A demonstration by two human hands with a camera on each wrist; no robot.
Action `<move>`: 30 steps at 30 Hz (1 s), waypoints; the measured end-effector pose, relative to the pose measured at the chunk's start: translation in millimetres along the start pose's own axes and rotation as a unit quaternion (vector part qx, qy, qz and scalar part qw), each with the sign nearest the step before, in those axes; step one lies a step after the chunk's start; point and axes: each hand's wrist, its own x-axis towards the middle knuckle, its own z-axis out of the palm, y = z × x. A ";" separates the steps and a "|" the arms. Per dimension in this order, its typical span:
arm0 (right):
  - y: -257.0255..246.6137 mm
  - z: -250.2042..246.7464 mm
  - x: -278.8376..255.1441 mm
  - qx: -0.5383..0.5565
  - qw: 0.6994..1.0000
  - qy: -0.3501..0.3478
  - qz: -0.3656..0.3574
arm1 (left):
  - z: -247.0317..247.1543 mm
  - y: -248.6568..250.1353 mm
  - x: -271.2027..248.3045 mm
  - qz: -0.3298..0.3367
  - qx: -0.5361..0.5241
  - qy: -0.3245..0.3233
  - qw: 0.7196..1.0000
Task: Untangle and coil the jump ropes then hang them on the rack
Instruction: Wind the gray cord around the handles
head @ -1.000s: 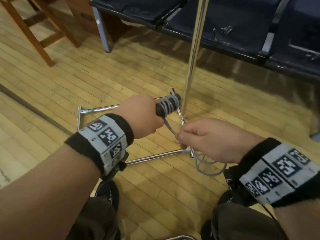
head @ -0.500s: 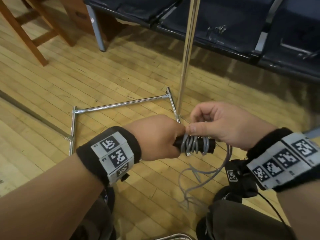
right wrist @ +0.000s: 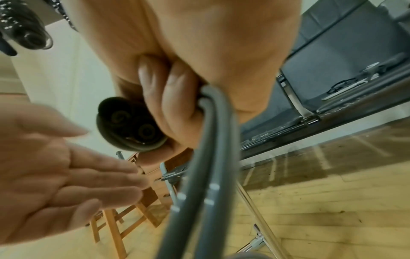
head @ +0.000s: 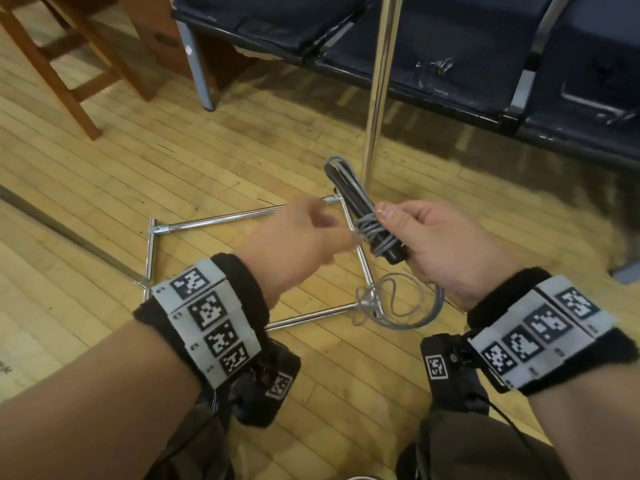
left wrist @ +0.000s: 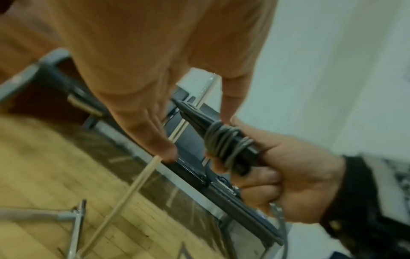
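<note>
Right hand (head: 446, 244) grasps black jump-rope handles (head: 363, 216), grey cord (head: 375, 233) wound round them, long axis tilted up-left | loose cord (head: 408, 306) trails to rack base (head: 360, 258) | left hand (head: 298, 237) released, fingers spread

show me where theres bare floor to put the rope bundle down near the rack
Free: the floor inside the rack base, bordered by its chrome bars, and the wide planks left of it toward the wooden stool. Crowded: the near right corner of the base, where loose grey rope lies looped, and around the upright pole by the bench.
</note>
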 end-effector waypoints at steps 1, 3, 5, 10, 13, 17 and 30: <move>1.1 5.0 1.1 -0.025 1.000 0.008 -0.006 | 3.5 -0.3 -1.1 0.010 -0.024 -0.076 0.997; 3.2 13.2 4.3 -0.071 0.997 0.008 -0.013 | 9.0 1.4 -4.7 0.037 -0.048 -0.146 0.987; 1.7 17.7 5.8 -0.085 0.996 -0.003 -0.009 | 8.0 2.3 -5.7 0.044 -0.080 -0.146 0.985; -7.9 9.0 -2.7 -0.082 0.992 -0.081 -0.042 | -5.6 3.3 -8.3 0.030 -0.089 -0.171 0.981; -12.1 6.1 -5.0 -0.139 0.983 -0.103 -0.064 | -10.2 3.2 -6.6 0.015 -0.093 -0.181 0.979; -12.9 1.8 -5.7 -0.238 0.964 -0.093 -0.068 | -6.6 4.5 -5.9 -0.011 -0.098 -0.183 0.978; 8.0 -5.7 -0.8 -0.151 0.969 -0.197 -0.015 | -10.9 8.1 3.8 0.014 -0.198 -0.099 0.975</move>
